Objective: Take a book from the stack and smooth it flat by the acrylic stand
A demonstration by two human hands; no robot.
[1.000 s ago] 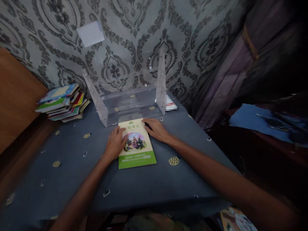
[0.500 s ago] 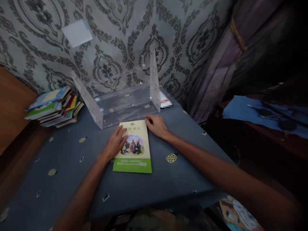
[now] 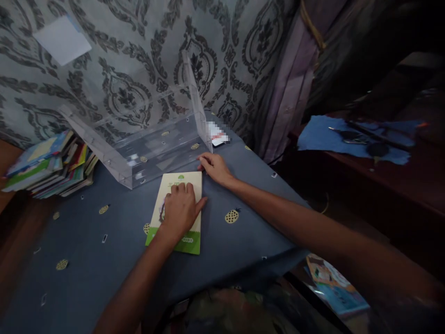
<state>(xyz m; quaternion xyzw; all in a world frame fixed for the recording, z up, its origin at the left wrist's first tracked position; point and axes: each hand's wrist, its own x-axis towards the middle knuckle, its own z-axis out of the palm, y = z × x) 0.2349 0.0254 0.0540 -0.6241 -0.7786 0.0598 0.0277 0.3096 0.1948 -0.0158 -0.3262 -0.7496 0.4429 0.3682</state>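
Observation:
A cream paperback book (image 3: pixel 157 195) with a green lower band lies on the table, its title partly covered. My left hand (image 3: pixel 181 208) rests palm down across the cover, fingers towards the title and thumb stretched past the right edge. Just off the book's upper right corner, my right hand (image 3: pixel 216 169) sits on the tablecloth, fingers loosely bent and the thumb apart from them. I see nothing held in it. Behind both hands stands a clear plastic rack (image 3: pixel 127 172) with upright side panels; my right fingertips are close to its front right corner.
A slanting stack of books (image 3: pixel 52 169) stands left of the rack. A white item with red marks (image 3: pixel 217 134), partly pixelated, lies behind the rack's right panel. To the right, a dark red surface (image 3: pixel 399 178) carries a blue cloth (image 3: pixel 314 137). A colourful book (image 3: pixel 339 290) lies low at the right.
My left hand has moved from the book's left edge onto the middle of its cover. My right hand stays by the upper right corner. The whole view has shifted to the right.

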